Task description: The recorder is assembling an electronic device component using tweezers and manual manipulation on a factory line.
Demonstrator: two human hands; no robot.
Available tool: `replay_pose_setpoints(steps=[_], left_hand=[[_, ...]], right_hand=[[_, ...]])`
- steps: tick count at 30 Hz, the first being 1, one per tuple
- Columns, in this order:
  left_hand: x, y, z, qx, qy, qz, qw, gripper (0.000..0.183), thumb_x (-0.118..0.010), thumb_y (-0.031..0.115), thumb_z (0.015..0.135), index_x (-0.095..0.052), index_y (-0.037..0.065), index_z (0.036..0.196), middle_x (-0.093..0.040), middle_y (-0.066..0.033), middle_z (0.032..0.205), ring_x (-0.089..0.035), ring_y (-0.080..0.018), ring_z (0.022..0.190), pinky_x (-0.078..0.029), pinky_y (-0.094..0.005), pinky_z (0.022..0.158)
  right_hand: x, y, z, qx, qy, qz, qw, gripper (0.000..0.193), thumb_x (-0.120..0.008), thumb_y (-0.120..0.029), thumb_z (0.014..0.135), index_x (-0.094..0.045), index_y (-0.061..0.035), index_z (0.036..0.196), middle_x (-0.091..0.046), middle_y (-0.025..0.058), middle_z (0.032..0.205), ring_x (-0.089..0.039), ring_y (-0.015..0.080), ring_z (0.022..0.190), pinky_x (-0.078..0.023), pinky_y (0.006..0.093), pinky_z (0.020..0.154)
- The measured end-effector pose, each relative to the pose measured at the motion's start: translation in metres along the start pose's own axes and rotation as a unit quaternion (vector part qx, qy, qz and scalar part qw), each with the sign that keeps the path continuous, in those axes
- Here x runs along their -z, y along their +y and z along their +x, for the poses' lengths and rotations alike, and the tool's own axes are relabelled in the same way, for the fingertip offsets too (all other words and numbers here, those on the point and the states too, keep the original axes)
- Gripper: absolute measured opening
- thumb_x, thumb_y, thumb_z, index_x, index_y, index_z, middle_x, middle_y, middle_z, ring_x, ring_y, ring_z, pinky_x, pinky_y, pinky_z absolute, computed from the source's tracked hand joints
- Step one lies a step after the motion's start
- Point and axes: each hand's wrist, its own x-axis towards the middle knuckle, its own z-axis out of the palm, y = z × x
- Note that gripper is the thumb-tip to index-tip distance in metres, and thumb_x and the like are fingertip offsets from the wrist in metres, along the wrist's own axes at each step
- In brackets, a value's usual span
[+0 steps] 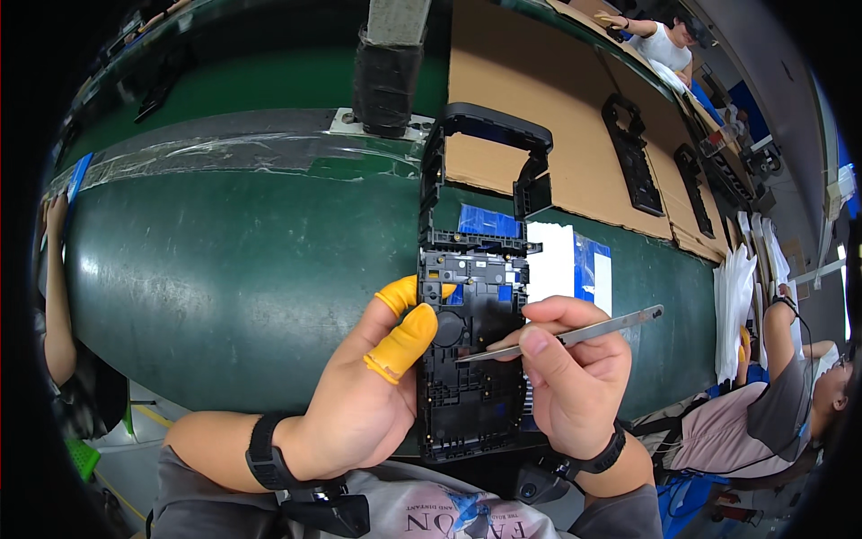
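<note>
A long black plastic frame (467, 409), with a handle-like loop at its far end, lies lengthwise in front of me. My left hand (364, 386) grips its left edge, thumb and a finger in yellow finger cots (402, 344). In my right hand (579, 382) a pair of metal tweezers (611, 330) is pinched between thumb and fingers. The tips of the tweezers reach down to the middle of the frame. Whether they hold a small part I cannot make out.
Brown cardboard (575, 166) covers the far right of the green table (233, 260), bearing more black frames (633, 157). White sheets and blue film (584, 265) lie beside my frame. A post (388, 81) stands beyond. Co-workers sit left and right (727, 422); another is at the far right.
</note>
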Motion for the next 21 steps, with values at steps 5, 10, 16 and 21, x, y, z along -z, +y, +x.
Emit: replay_pose_setpoints(steps=[5,10,16,21], left_hand=[[0.007,-0.003,0.0,0.005,0.01,0.069,0.998,0.045,-0.051,-0.003,0.075,-0.033,0.005,0.116,-0.05,-0.0128,0.104,-0.052,-0.0182,0.093,-0.043,-0.0305,0.081],[0.007,0.0,0.002,-0.019,-0.009,0.115,0.993,0.047,-0.044,-0.01,0.076,-0.03,0.004,0.118,-0.051,-0.0103,0.1,-0.051,-0.0145,0.091,-0.041,-0.027,0.081],[-0.001,0.021,-0.006,0.027,-0.003,0.086,0.996,0.052,-0.052,0.0,0.071,-0.032,0.002,0.119,-0.049,-0.0121,0.106,-0.052,-0.0187,0.092,-0.041,-0.03,0.081],[0.057,0.072,-0.042,-0.037,0.047,0.194,0.979,0.06,-0.061,0.004,0.063,-0.035,-0.005,0.117,-0.051,-0.0154,0.104,-0.054,-0.0233,0.092,-0.045,-0.0349,0.08]], right_hand=[[0.006,-0.001,-0.002,0.0,-0.028,0.021,0.999,0.021,-0.054,0.001,0.076,-0.05,0.0051,0.096,-0.06,0.0106,0.075,-0.053,0.0082,0.06,-0.038,0.0157,0.049],[0.016,-0.012,0.003,0.022,0.006,0.169,0.985,0.018,-0.053,-0.002,0.076,-0.05,0.0048,0.093,-0.059,0.0144,0.071,-0.044,0.0069,0.049,-0.035,0.0164,0.045],[0.068,-0.032,0.014,0.117,0.081,0.177,0.974,0.021,-0.048,-0.008,0.079,-0.049,0.0047,0.096,-0.058,0.0167,0.07,-0.037,0.0069,0.046,-0.034,0.0191,0.047],[0.138,-0.018,0.0,0.148,0.172,0.118,0.967,0.02,-0.047,-0.009,0.081,-0.049,0.0042,0.095,-0.057,0.0147,0.069,-0.036,0.0072,0.045,-0.028,0.0181,0.04]])
